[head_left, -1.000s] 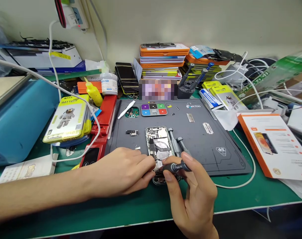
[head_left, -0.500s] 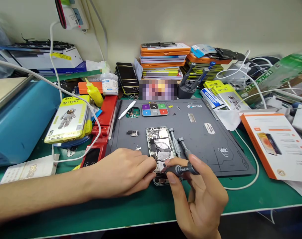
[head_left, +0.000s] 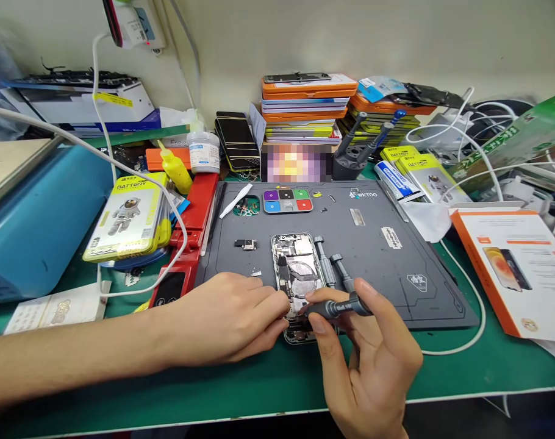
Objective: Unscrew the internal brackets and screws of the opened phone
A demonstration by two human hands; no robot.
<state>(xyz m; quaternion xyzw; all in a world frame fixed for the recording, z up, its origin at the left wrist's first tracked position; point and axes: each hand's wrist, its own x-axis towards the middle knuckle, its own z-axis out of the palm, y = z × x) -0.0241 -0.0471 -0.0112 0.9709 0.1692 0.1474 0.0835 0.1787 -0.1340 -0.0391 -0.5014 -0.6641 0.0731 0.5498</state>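
An opened smartphone (head_left: 300,259) lies at the front edge of the grey work mat (head_left: 373,268), its inner parts bare. My right hand (head_left: 369,360) grips a dark grey screwdriver (head_left: 339,308), held nearly level, with its tip over the phone's lower part. My left hand (head_left: 241,314) rests at the phone's left edge with its fingers curled; whether they pinch something there is hidden. Two more screwdrivers, one grey screwdriver (head_left: 324,262) and another screwdriver (head_left: 341,271), lie right of the phone. A small metal part (head_left: 246,244) and tiny bits (head_left: 256,272) lie to its left.
Behind the phone are a colored screw tray (head_left: 288,201) and a white spudger (head_left: 236,201). A screwdriver holder (head_left: 348,163) stands at the back. Battery boxes (head_left: 126,216) and a red tool (head_left: 199,207) are left; an orange-white box (head_left: 510,274) is right.
The whole view has shifted slightly, moving the scene a little to the right. Both hands stay at the phone, and the screwdriver keeps almost the same pose over its lower part.
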